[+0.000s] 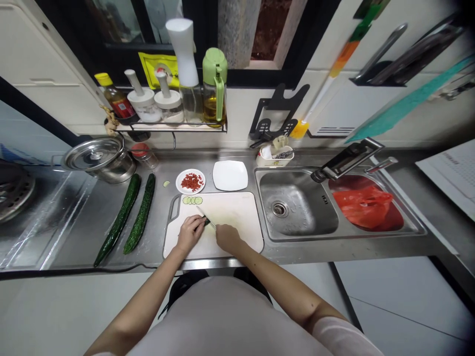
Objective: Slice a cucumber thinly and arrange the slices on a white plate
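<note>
Head view:
1. Cutting board [241,210] lies near the counter's [154,222] front edge, open surface right of both hands.
2. Right hand [228,239] is closed round a knife [213,224]; left hand [191,232] holds a cucumber piece [207,221] on the board, beside the blade.
3. Cucumber slices [192,200] lie just beyond, whole cucumbers [118,219] left, sink [304,212] right.
4. White plate [230,175] and dish [178,184] crowd the far edge.

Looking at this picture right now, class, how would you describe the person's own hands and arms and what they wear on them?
The left hand and right hand are ungloved; no watch or bracelet shows. Both forearms are bare. A pale, loose right sleeve ends near the elbow.
</note>
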Motion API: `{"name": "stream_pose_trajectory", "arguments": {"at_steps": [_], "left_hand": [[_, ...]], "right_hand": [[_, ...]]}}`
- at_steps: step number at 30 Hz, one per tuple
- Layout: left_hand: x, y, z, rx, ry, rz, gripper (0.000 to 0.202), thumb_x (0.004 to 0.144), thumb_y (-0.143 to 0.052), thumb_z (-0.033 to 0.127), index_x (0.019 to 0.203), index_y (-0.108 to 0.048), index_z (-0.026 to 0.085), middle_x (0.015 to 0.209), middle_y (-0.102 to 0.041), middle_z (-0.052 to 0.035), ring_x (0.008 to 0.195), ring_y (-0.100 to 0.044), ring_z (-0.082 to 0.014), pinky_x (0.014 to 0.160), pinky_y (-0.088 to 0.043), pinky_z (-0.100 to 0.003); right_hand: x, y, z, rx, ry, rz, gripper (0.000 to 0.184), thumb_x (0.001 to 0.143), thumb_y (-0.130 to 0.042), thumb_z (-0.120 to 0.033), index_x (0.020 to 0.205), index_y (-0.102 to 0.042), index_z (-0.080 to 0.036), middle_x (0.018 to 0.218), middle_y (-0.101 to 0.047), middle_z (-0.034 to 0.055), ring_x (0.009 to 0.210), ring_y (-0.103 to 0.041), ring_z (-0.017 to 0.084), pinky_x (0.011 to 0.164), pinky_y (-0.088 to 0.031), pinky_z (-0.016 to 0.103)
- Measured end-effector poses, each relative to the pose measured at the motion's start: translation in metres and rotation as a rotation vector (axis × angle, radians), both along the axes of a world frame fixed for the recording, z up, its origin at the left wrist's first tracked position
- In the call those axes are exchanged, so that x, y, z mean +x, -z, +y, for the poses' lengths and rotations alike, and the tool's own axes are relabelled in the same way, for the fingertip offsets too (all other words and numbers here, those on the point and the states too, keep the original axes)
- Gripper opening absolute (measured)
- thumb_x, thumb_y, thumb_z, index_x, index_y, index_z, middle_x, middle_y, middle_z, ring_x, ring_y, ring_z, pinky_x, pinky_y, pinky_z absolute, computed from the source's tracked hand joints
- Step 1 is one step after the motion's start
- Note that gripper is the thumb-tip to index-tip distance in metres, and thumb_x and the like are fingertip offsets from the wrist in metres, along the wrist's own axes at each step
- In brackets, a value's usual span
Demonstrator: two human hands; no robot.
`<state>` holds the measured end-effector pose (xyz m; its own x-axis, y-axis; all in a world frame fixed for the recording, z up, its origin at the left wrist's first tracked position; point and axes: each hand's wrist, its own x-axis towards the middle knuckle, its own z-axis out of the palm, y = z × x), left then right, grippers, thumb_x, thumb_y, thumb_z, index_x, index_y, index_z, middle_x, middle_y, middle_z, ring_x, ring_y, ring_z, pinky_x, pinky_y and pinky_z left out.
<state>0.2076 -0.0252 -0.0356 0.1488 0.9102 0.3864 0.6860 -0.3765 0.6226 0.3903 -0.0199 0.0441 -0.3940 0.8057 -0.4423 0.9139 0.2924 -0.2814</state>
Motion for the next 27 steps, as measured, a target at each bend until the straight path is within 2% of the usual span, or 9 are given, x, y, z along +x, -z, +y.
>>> {"name": "stream_pose_trajectory", "arguments": {"at_steps": [7, 17, 27], "left_hand": [[0.000, 0.002, 0.000, 0.009, -0.003, 0.002, 0.022, 0.090, -0.051, 0.025, 0.102, -0.068, 0.025, 0.100, -0.067, -0.0059, 0.094, -0.060, -0.0191, 0.083, -0.051, -0.036], [-0.001, 0.003, 0.000, 0.004, 0.003, 0.000, 0.022, 0.090, -0.051, 0.025, 0.103, -0.068, 0.025, 0.099, -0.067, -0.0060, 0.094, -0.060, -0.0193, 0.083, -0.051, -0.037], [-0.001, 0.003, 0.001, -0.007, 0.007, 0.003, 0.022, 0.090, -0.051, 0.025, 0.103, -0.068, 0.025, 0.099, -0.067, -0.0060, 0.094, -0.060, -0.0192, 0.083, -0.051, -0.037]], "right_hand": [[-0.011, 0.009, 0.007, 0.031, 0.002, 0.006, 0.028, 0.088, -0.038, -0.012, 0.103, -0.061, -0.012, 0.094, -0.067, 0.0142, 0.091, -0.064, 0.022, 0.076, -0.048, 0.031], [0.000, 0.008, 0.003, -0.014, -0.008, -0.012, 0.029, 0.091, -0.037, -0.017, 0.103, -0.062, -0.012, 0.095, -0.067, 0.0152, 0.090, -0.064, 0.023, 0.074, -0.048, 0.032], [-0.005, 0.016, 0.009, 0.001, -0.006, 0.013, 0.028, 0.090, -0.037, -0.017, 0.102, -0.062, -0.011, 0.094, -0.067, 0.0144, 0.090, -0.064, 0.022, 0.075, -0.048, 0.032]]}}
